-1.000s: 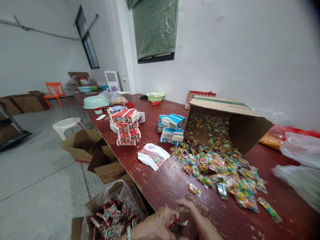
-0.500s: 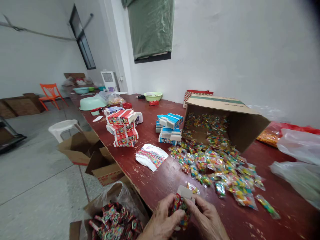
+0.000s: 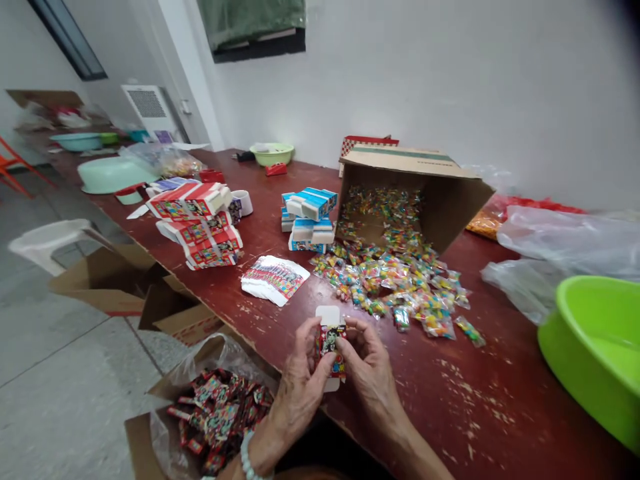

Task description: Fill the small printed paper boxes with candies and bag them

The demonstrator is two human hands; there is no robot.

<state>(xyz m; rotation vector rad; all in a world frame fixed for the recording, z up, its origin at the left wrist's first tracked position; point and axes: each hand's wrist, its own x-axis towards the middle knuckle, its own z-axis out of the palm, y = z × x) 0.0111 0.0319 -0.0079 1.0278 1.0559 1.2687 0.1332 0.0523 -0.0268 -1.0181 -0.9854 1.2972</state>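
Between my two hands, over the table's near edge, is a small red printed candy box with white end flaps sticking out at top and bottom. My left hand grips its left side, thumb on the front. On the right side, my right hand holds it too, its thumb pressed on the printed face. Beyond the hands, small clear bags of colourful candy spill from a tipped cardboard carton. A fanned stack of flat printed cartons lies to the left of them.
Bundles of red cartons and blue cartons stand on the red table. Below its left edge, a lined carton holds many red boxes. A green basin sits at right, near plastic bags.
The view has swung right and down, bringing the green basin in. The candy box is now upright with its printed face toward me; both hands still hold it.
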